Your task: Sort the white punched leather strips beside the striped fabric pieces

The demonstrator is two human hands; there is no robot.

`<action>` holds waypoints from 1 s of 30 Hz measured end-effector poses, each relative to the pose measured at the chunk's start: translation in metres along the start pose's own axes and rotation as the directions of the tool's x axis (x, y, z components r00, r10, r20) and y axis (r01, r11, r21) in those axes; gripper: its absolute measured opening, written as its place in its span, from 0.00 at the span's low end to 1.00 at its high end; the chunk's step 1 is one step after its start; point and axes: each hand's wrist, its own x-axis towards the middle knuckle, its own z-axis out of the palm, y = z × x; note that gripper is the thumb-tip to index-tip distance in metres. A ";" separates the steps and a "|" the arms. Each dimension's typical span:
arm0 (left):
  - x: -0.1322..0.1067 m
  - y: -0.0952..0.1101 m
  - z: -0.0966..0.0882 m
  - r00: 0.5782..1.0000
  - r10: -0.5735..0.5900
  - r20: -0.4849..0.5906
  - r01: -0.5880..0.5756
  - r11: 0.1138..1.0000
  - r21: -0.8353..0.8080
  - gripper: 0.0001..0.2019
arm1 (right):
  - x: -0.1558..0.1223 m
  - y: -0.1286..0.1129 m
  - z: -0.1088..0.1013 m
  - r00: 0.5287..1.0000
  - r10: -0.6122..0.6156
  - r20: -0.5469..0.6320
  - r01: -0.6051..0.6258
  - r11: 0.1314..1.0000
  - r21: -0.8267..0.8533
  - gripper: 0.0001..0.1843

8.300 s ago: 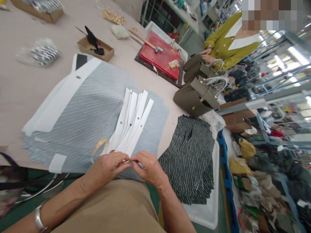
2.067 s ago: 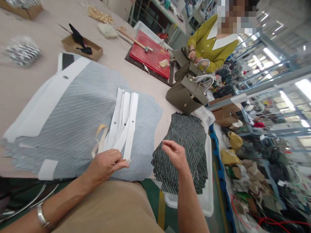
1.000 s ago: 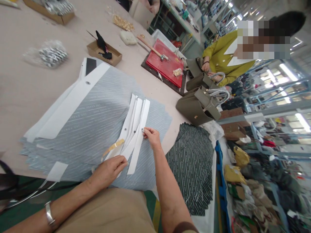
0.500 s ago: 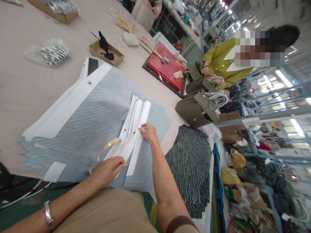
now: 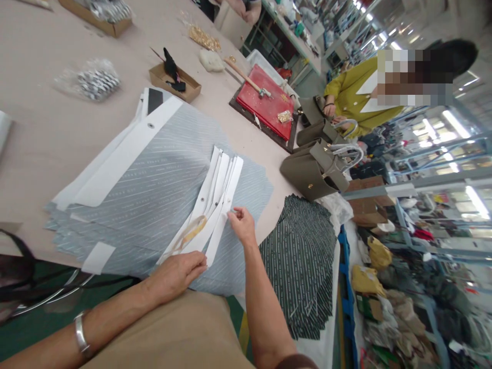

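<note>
Lots of thin sheet stuff here. The big pile is pale grey-blue cloth (image 5: 154,179) with fine diagonal stripes, fanned out and ragged along the layered edges. On top sits a bunch of flat, smooth white strips (image 5: 217,177), long and narrow, each of the snaps showing as a little metal dot. There's also a shiny yellowish ribbon (image 5: 192,231) looping up over them. Off the surface's (image 5: 34,169) right edge, a dark striped stack (image 5: 300,261) has the same jagged, stepped edges.

The left hand (image 5: 180,271) is palm down, fingers curled nearly closed, and it's got hold of the ribbon, which runs in behind the knuckles. The right hand (image 5: 241,223) is loosely curled, thumb and index tips close together at the right-hand side of the outermost strip. Tips are pretty small from up here, so I honestly can't tell if they're pinching anything or just touching.

The strips lie near the surface's near edge, spreading away from the left hand, their lower ends right beside it, with the right hand about midway up.
</note>
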 end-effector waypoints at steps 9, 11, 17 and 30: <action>-0.002 -0.002 0.007 0.999 -0.047 -0.028 0.044 0.996 -0.072 0.12 | -0.054 -0.009 0.024 0.990 -0.073 0.119 0.111 0.930 -0.350 0.42; -0.001 0.001 0.008 0.998 -0.057 -0.010 0.055 0.992 -0.111 0.13 | -0.053 -0.014 0.025 0.991 -0.058 0.122 0.100 0.925 -0.366 0.42; 0.002 0.011 0.014 0.999 0.008 0.053 0.001 0.985 -0.172 0.14 | -0.053 -0.027 0.024 0.989 -0.039 0.142 0.092 0.918 -0.386 0.46; 0.000 0.009 0.029 1.000 0.004 0.027 -0.004 1.000 -0.017 0.10 | -0.047 0.016 0.005 0.996 0.074 -0.048 -0.079 0.990 -0.115 0.35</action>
